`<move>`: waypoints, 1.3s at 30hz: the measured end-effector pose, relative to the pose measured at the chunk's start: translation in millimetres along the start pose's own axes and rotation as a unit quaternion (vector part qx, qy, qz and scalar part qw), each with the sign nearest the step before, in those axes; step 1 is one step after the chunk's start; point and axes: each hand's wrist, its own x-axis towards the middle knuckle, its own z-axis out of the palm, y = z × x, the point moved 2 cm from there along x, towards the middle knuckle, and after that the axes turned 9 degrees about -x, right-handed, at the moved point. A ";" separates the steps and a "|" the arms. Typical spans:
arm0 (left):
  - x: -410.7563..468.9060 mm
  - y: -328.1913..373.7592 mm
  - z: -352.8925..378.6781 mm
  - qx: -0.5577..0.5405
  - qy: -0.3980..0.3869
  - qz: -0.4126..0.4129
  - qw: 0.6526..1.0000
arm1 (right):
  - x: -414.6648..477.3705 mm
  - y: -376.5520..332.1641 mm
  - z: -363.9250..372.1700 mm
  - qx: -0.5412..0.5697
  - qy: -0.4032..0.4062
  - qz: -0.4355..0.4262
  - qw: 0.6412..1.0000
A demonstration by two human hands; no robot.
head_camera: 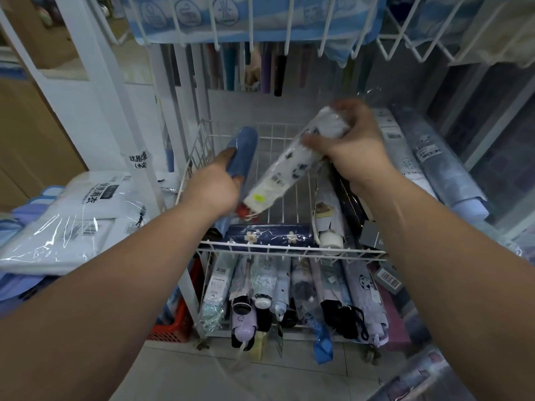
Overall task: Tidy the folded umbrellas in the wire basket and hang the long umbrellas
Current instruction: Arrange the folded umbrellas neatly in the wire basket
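Two bare forearms fill the near edge, reaching forward over the tiled floor (pixel 246 371) toward a white wire basket (pixel 289 250). At far left, flat clear-wrapped packets (pixel 75 227) are stacked on a low surface, close against the rack's white upright post (pixel 136 134). The left hand (pixel 214 189) is closed around the lower part of a blue folded umbrella (pixel 243 151), which stands tilted against the basket's left wall, its top just above the rim. To its right the basket's middle is open wire, bare to the far wall. The right hand (pixel 350 149) grips the upper end of a white patterned folded umbrella (pixel 292 166) in clear wrap, held slanting down-left, its lower end near the left hand's wrist; touching or not, I cannot tell. Along the near rim lies a navy flowered umbrella (pixel 269 237), crosswise. More folded umbrellas (pixel 335 215) crowd the basket's right side. Below, a lower basket holds a packed row of umbrellas (pixel 289 290). Long umbrellas (pixel 278 70) hang behind, under an upper wire shelf (pixel 286 30).
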 end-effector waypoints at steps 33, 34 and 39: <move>-15.6 -21.8 10.0 0.107 -0.051 -0.035 0.992 | 15.0 16.3 96.7 -0.201 -0.094 0.074 0.972; -13.9 -23.1 10.9 0.107 -0.062 -0.050 0.991 | 10.1 19.1 102.3 -0.201 -0.112 0.079 0.970; -9.3 -27.6 6.1 0.121 -0.160 -0.105 0.974 | -8.9 27.4 122.6 -0.190 -0.206 0.085 0.956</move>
